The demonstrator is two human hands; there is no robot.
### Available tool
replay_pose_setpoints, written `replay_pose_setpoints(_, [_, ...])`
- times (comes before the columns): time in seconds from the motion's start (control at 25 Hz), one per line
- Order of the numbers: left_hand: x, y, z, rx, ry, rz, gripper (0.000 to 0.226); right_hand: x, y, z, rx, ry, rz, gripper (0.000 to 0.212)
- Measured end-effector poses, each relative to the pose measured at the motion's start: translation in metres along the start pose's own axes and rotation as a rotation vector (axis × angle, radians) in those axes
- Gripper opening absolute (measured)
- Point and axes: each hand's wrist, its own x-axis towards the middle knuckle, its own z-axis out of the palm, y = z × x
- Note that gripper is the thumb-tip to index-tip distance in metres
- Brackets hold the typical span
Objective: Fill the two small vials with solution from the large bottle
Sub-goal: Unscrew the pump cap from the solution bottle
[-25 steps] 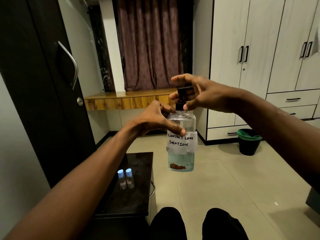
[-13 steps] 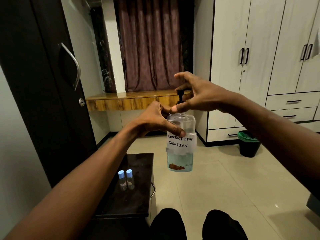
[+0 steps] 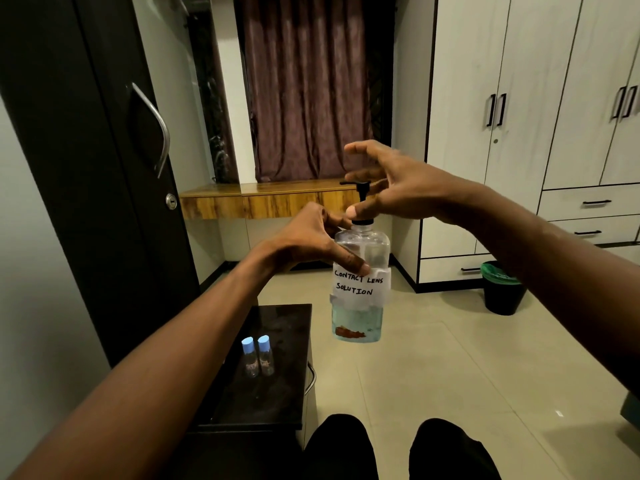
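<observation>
The large clear bottle [image 3: 360, 292], labelled "Contact Lens Solution", is held upright in the air by my left hand [image 3: 311, 242], which grips its shoulder. The liquid fills only its lower part. My right hand [image 3: 391, 188] pinches the black pump cap [image 3: 362, 209] at the collar with thumb and fingers, the other fingers spread. Two small clear vials [image 3: 258, 355] with blue caps stand side by side on the black table [image 3: 277, 386] below and left of the bottle.
A dark door with a metal handle [image 3: 156, 129] stands at the left. White wardrobes [image 3: 519, 133] fill the right, with a black bin [image 3: 502, 289] on the tiled floor. My knees [image 3: 398, 445] show at the bottom edge.
My right hand has shifted its grip around the pump cap, fingers spreading more and the thumb dropping to the collar. The pump head now shows. The bottle has stayed in place.
</observation>
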Motion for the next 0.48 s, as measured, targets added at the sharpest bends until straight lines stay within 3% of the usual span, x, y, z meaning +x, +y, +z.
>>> replay_pose_setpoints(0.12, [0.002,-0.003,0.001,-0.008,0.007,-0.006,0.059,0.000,-0.002,0.007,-0.301,0.088,0.056,0.107])
replay_pose_setpoints(0.2, [0.003,-0.006,0.000,0.002,-0.022,0.008,0.048,0.002,0.001,0.009,-0.269,0.076,0.085,0.087])
replay_pose_setpoints(0.28, [0.001,-0.008,0.001,-0.012,-0.031,0.009,0.048,0.002,0.004,0.007,-0.064,-0.004,0.086,0.074])
replay_pose_setpoints(0.4, [0.000,-0.011,-0.001,-0.026,-0.030,0.004,0.048,0.000,0.005,0.002,0.136,-0.098,0.046,0.092])
replay_pose_setpoints(0.48, [0.000,-0.012,-0.002,-0.011,-0.021,0.007,0.051,0.002,0.001,0.004,-0.060,-0.070,0.010,0.098])
